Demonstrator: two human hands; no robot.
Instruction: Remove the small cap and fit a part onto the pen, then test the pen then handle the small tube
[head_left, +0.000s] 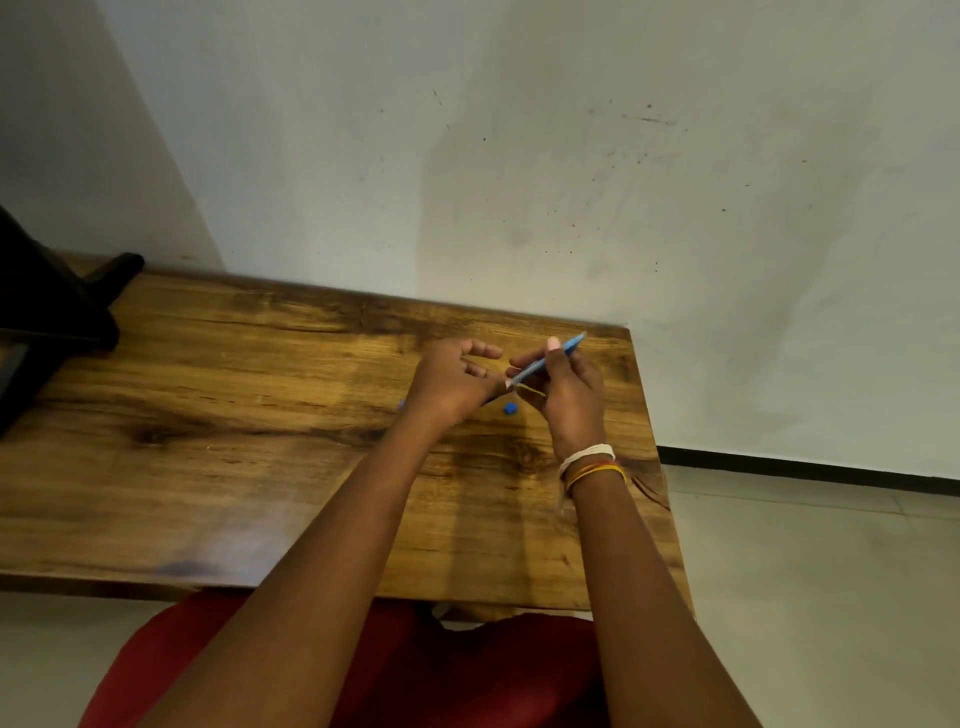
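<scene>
Honestly, with the right hand (563, 387) pinching the blue pen (550, 359) above the worktop (208, 415) and the left hand (452, 382) loosely curled, empty, at its tip, I'd keep the barrel steady and mind the cap (510, 409) lying below.

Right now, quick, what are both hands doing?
Left hand: fingers loosely curled beside the pen's lower end; whether it holds anything cannot be told.
Right hand: closed, holding the blue pen above the wooden table.
</scene>
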